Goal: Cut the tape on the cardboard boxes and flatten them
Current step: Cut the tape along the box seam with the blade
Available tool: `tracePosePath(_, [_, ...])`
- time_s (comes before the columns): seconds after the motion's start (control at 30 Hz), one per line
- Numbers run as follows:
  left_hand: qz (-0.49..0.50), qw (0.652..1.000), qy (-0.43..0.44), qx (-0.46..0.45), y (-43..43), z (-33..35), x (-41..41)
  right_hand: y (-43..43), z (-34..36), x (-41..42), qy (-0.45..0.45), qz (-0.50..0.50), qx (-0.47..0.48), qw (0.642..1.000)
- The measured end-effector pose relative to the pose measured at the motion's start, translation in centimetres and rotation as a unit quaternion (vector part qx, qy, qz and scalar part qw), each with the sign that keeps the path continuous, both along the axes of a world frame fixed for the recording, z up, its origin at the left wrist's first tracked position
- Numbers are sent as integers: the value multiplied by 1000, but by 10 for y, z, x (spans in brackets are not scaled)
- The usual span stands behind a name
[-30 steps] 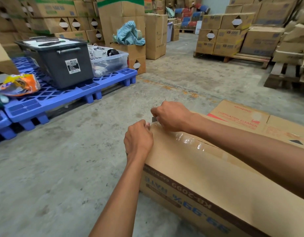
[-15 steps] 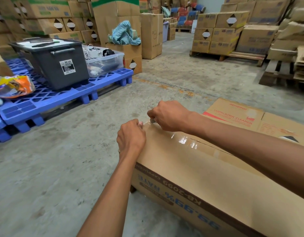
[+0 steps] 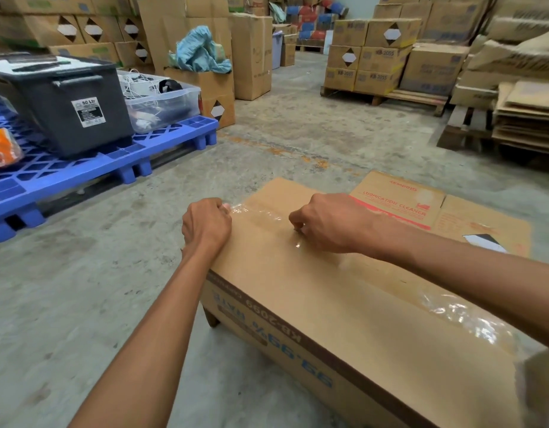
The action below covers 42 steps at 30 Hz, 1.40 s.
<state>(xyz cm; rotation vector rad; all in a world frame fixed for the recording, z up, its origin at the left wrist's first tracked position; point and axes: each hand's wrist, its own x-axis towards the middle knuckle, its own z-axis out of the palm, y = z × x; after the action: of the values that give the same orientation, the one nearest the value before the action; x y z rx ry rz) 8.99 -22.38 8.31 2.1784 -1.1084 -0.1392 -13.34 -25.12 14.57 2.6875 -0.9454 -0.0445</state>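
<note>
A long brown cardboard box [image 3: 313, 298] with blue print on its side lies on the floor in front of me. Clear tape [image 3: 261, 213] runs along its top seam. My left hand [image 3: 205, 223] is curled over the far-left end of the box, right at the tape's end. My right hand [image 3: 332, 223] is a fist pressed on the seam a short way along, closed on a small cutter whose tip barely shows at the tape. More wrinkled tape [image 3: 461, 316] shines near my right forearm.
A flattened "Lubrication Cleaner" box [image 3: 399, 199] lies on the concrete behind the box. At left a blue plastic pallet [image 3: 91, 168] carries a grey bin [image 3: 69, 100] and a clear tub [image 3: 165, 103]. Stacked cartons [image 3: 378, 57] and flat cardboard [image 3: 529, 118] stand at right.
My right hand has slid along the taped seam from the far end toward me. My left hand has kept its hold on the far end of the box.
</note>
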Motion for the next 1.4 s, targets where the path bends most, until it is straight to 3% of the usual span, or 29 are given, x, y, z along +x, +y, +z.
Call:
tracePosePath(0.23, [-16, 1000, -16, 1, -23, 9, 32, 30, -3, -46, 1, -43, -17, 999])
tracePosePath(0.4, [1, 987, -144, 74, -23, 4, 0, 34, -19, -48, -5, -73, -45, 996])
tracePosePath(0.5, [-149, 961, -217, 80, -26, -3, -50, 25, -14, -51, -2, -81, -46, 996])
tracePosePath(0.6, [-303, 917, -220, 141, -29, -13, -91, 20, -3, -56, 4, -91, -24, 996])
tracePosePath(1.4, [-286, 914, -191, 216, -42, -8, -100, 93, 6, -205, 26, -139, -7, 990])
